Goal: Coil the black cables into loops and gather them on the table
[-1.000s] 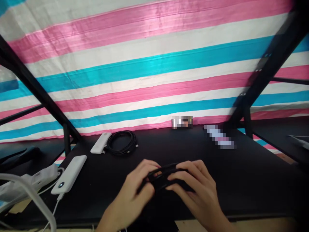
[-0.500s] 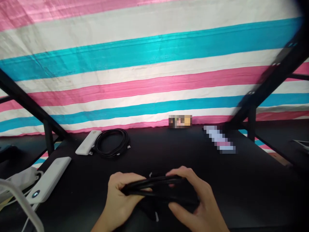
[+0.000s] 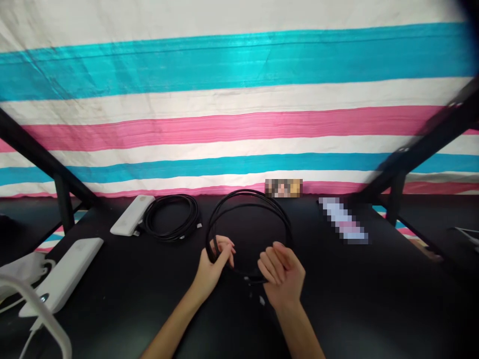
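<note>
A coiled black cable (image 3: 250, 195) is held up in a wide loop above the black table. My left hand (image 3: 216, 262) pinches the left side of the loop, thumb and fingers closed around it. On its lower right side, my right hand (image 3: 282, 271) is curled round the strands, knuckles up. The cable's end plugs (image 3: 261, 300) dangle below the loop, close to my right hand. To the left, a second black cable coil (image 3: 171, 239) lies on the table, its light plugs showing, against a white power bank (image 3: 132, 215).
Another white power bank (image 3: 63, 276) and a white power strip (image 3: 23, 274) lie at left, with a white curved tube (image 3: 41, 311) in front. Two blurred items, a small card (image 3: 283, 188) and a pale strip (image 3: 343, 221), lie further back. Black frame bars flank the black table (image 3: 355, 299).
The cable was bunched flat between my hands near the table's front. Now it is opened into a wide round loop, further forward. My right hand has turned and closed on it.
</note>
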`<action>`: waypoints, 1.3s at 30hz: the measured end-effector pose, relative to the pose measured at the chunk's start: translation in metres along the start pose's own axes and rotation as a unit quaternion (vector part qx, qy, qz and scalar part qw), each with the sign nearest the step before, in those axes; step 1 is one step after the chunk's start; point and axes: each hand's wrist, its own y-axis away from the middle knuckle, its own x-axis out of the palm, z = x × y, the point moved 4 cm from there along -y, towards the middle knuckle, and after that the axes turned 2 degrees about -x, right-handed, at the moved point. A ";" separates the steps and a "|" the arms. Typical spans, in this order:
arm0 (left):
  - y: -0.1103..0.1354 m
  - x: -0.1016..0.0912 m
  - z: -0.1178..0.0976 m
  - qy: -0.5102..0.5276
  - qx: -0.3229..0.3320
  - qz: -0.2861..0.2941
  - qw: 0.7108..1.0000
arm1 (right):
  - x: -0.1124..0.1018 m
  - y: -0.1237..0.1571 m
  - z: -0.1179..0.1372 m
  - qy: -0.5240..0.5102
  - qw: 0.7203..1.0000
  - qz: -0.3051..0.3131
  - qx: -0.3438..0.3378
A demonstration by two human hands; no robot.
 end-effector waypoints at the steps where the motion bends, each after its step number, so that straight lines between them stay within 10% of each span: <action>1: -0.002 0.001 0.007 0.004 -0.006 0.000 1.000 | 0.001 -0.004 -0.005 0.008 1.000 -0.005 -0.003; 19: -0.023 -0.027 0.027 0.045 -0.086 -0.051 0.994 | -0.027 -0.040 -0.036 0.248 0.966 -0.070 -0.034; 29: -0.019 -0.033 0.022 -0.039 -0.137 0.067 0.987 | -0.041 -0.043 -0.026 0.432 0.891 -0.113 -0.080; 39: -0.020 -0.046 0.025 -0.119 -0.052 0.012 0.992 | -0.029 -0.035 -0.023 0.566 0.808 -0.015 -0.161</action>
